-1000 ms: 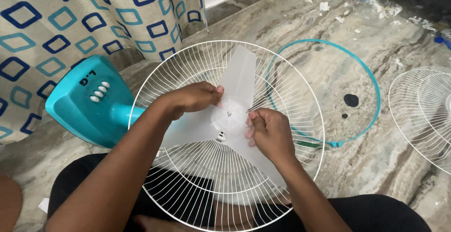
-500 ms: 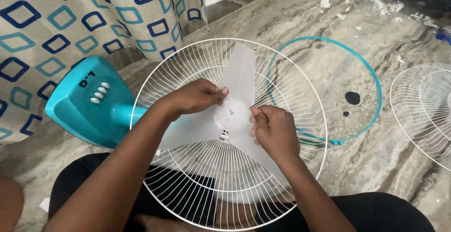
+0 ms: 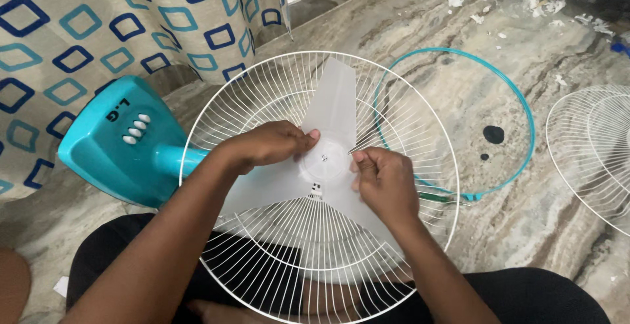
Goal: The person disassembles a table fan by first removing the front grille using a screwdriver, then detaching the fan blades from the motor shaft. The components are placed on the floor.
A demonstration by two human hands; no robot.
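A translucent three-blade fan blade (image 3: 335,104) lies inside a round white wire guard (image 3: 420,127) that rests over my lap. My left hand (image 3: 269,143) grips the blade at the left edge of its round hub (image 3: 323,160), fingers closed on the plastic. My right hand (image 3: 384,183) holds the hub's right edge, thumb and fingers pinched on it. Both hands sit on opposite sides of the hub. The guard's lower part is partly hidden by my forearms.
A teal fan base (image 3: 121,143) with white buttons lies at the left, against a patterned curtain (image 3: 98,22). A teal plastic ring (image 3: 505,94) lies on the marble floor at the right, a second white wire guard (image 3: 590,147) beyond it. Paper scraps litter the far floor.
Both hands stay on the hub, shifting slightly; my left fingers have crept a little closer to the hub. The view has drifted a little.
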